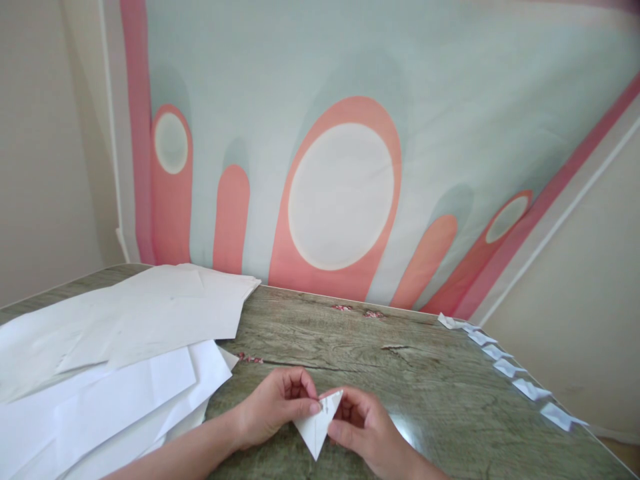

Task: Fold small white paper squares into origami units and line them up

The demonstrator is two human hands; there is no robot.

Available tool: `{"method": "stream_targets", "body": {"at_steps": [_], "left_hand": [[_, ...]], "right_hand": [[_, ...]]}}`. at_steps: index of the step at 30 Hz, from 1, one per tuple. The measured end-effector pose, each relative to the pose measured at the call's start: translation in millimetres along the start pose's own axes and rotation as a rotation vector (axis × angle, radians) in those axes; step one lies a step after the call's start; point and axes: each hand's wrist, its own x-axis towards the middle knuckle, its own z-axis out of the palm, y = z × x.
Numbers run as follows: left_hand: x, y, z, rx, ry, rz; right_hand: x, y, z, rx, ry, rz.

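A small folded white paper (317, 433), shaped like a triangle with its point down, is held between both hands just above the wooden table (295, 320). My left hand (275, 407) pinches its upper left edge between thumb and fingers. On the other side, my right hand (365, 427) has its fingers behind the right edge and the thumb near the front. Some dark printed marks show near the paper's top.
Several loose white sheets (165, 307) overlap on the left of the table. Along the right edge lies a row of several small folded white papers (533, 390). A printed cloth (430, 100) with pink shapes hangs behind the table.
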Motion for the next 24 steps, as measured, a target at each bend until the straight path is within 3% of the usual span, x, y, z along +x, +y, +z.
{"method": "stream_targets", "body": {"at_steps": [9,24], "left_hand": [[-1.3,3.6,2.8,0.023,-0.001,-0.020],[-3.2,-1.0,0.3,-0.006,-0.145,0.041]], "right_hand": [[-1.0,-0.9,2.8,-0.057,0.035,-0.003],[-1.6,0.9,-0.5,-0.098,0.085,-0.007]]}}
